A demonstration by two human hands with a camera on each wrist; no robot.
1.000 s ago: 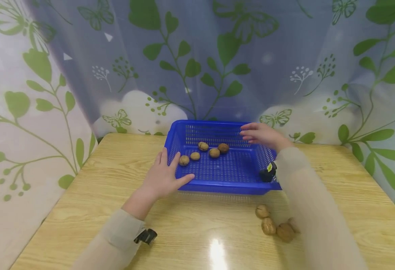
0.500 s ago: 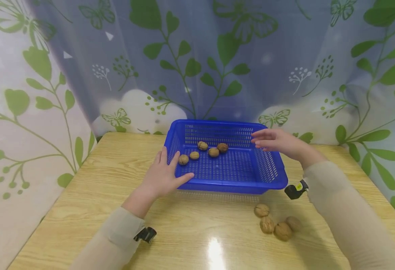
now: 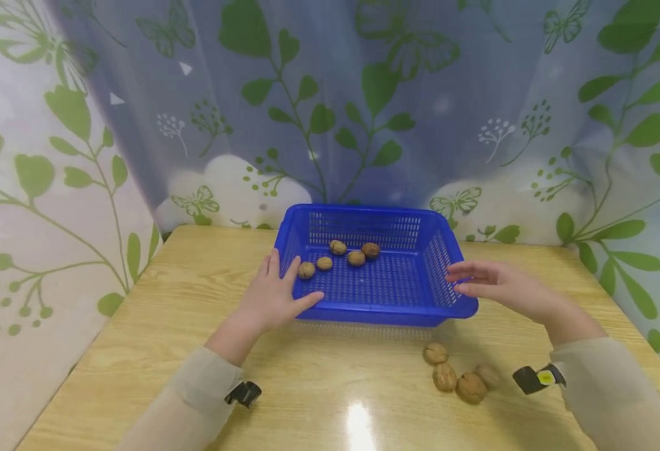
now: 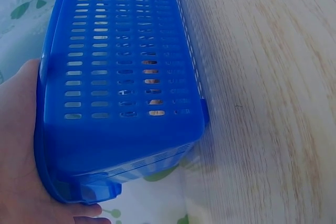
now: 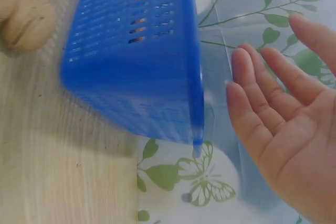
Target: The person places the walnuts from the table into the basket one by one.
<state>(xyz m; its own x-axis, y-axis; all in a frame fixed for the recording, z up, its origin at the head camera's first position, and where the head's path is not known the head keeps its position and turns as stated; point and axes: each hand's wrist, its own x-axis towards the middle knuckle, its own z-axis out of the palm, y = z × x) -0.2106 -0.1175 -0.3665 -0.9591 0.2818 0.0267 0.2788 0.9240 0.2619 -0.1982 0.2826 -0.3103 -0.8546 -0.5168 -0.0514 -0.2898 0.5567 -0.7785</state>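
Note:
A blue plastic basket with slotted walls stands on the table, several walnuts lying inside toward its left and back. My left hand rests spread over the basket's front left corner, thumb along the front rim and fingers over the left side. In the left wrist view that hand lies against the rim. My right hand hovers at the basket's right rim, fingers loosely bent and holding nothing. The right wrist view shows its palm and fingers apart from the rim.
Several more walnuts lie in a cluster on the wooden table, in front of the basket's right corner. A curtain printed with leaves and butterflies hangs right behind the table and along its left side.
My right hand has moved from over the basket's back right part toward the right and nearer me, out to the right rim. My left hand, the basket and the walnuts have stayed in place.

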